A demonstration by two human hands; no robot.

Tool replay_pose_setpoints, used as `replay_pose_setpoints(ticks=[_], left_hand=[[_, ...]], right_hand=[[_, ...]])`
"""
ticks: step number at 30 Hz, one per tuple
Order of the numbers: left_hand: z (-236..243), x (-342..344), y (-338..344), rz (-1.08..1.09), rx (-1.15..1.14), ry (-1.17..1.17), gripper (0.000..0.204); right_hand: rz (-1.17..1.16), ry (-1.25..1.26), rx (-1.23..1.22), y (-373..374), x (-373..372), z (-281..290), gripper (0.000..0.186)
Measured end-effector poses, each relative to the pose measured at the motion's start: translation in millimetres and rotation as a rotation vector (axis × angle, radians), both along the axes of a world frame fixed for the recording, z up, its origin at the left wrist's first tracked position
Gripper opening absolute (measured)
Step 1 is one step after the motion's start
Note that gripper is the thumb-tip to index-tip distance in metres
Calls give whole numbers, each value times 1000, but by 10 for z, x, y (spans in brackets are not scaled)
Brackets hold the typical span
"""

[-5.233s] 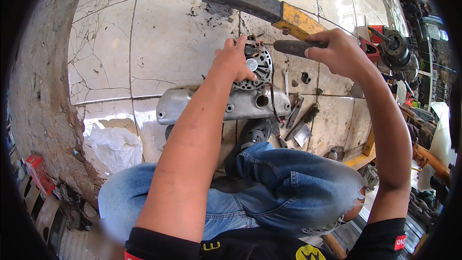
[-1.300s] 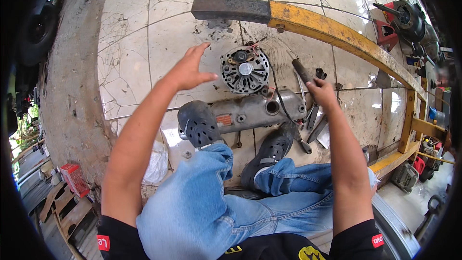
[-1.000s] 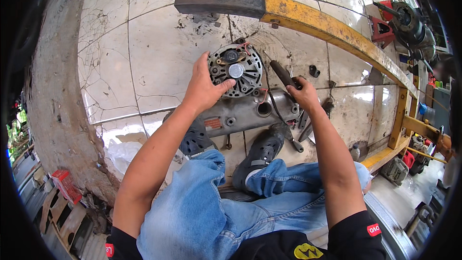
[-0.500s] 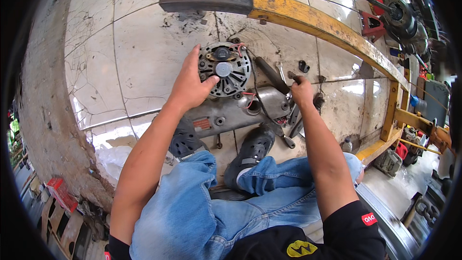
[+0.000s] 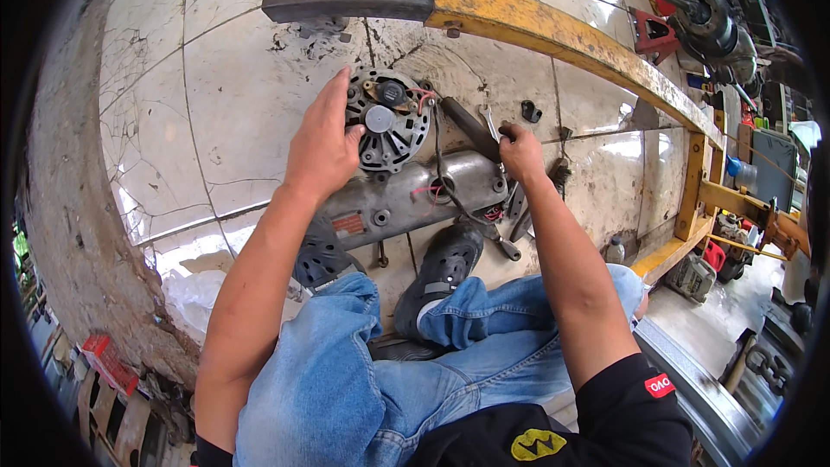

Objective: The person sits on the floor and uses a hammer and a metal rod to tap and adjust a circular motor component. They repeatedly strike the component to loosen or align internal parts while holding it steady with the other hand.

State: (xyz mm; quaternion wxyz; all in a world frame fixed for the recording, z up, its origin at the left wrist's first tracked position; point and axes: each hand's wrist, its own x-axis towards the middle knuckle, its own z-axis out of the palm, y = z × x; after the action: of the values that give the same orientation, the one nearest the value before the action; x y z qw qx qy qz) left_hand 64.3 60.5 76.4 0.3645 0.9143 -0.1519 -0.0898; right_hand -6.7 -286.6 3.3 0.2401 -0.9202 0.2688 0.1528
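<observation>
A round silver alternator with a vented face and red wires sits in front of me, at the far edge of a grey metal engine cover. My left hand is cupped round its left side, fingers straight along the rim and thumb at the face's edge. My right hand is closed in a pinch right of the cover. What its fingertips hold, if anything, is too dark to make out. A silver wrench lies against those fingertips, its lower end hidden. Beside it lies a dark cylindrical bar.
A yellow and black steel beam arches over the tiled floor beyond the alternator. Near the cover lie a small black part and a dark-handled tool. A red stand is at far right; a plastic bag lies left.
The view has shifted slightly. My left thumb has drawn back from the alternator's face toward its rim. My right hand has moved a little forward, now covering the wrench's lower end.
</observation>
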Motion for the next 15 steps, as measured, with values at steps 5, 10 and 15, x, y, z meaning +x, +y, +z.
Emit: replay_pose_setpoints(ticks=[5,10,15], left_hand=[[157,285,34,-229,51,65,62],[161,402,69,-279,129,106,64],[139,410,52,-273,67,163,65]], right_hand=[[-59,15,-74,-307,-50,49,31],[-256,184,-202,-590,-271,-40,32],[-429,596,-43,-1018,-790,-436,30]])
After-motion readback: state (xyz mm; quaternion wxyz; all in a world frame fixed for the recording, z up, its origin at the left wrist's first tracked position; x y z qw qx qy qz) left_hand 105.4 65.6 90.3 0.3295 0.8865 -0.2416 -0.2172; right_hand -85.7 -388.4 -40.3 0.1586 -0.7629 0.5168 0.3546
